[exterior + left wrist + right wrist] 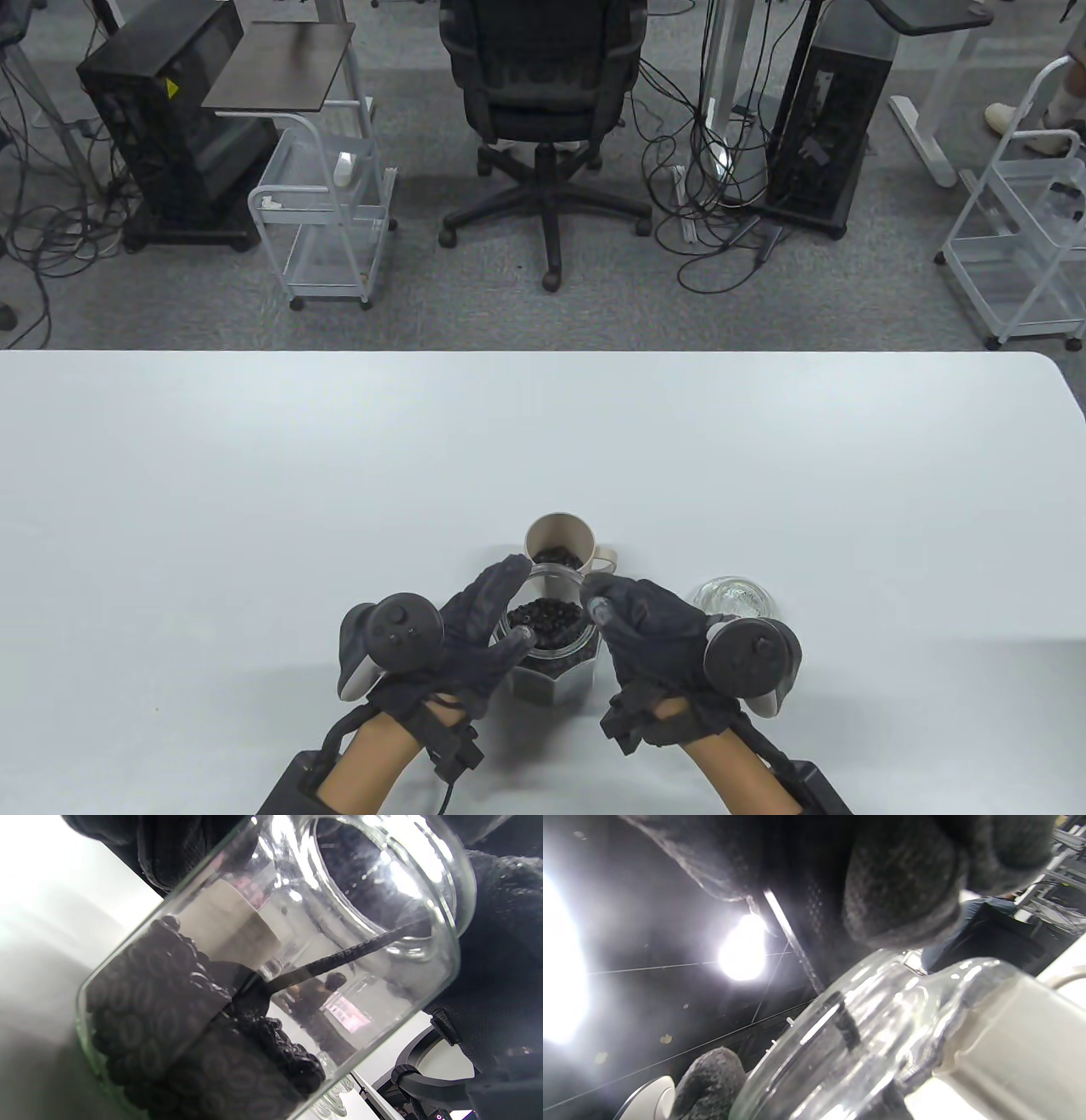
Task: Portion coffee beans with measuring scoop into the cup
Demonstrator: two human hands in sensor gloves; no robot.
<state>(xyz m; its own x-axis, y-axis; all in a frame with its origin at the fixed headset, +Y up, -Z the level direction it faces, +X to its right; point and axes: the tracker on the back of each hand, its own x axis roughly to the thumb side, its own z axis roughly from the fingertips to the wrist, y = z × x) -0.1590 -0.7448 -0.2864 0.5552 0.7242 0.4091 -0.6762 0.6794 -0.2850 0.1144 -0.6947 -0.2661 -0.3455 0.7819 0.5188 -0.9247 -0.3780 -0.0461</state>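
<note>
A glass jar of dark coffee beans stands near the table's front edge. My left hand grips it, fingers round the far side and thumb on the near side. In the left wrist view the jar looks tilted, and a black measuring scoop reaches through its mouth with the bowl buried in the beans. My right hand pinches the scoop's handle above the jar's right rim. A beige cup with some beans in it stands just behind the jar, also seen as the beige cup.
A clear glass lid lies on the table to the right of the jar, behind my right hand. The white table ends at a far edge, with an office chair, carts and computer towers on the floor beyond.
</note>
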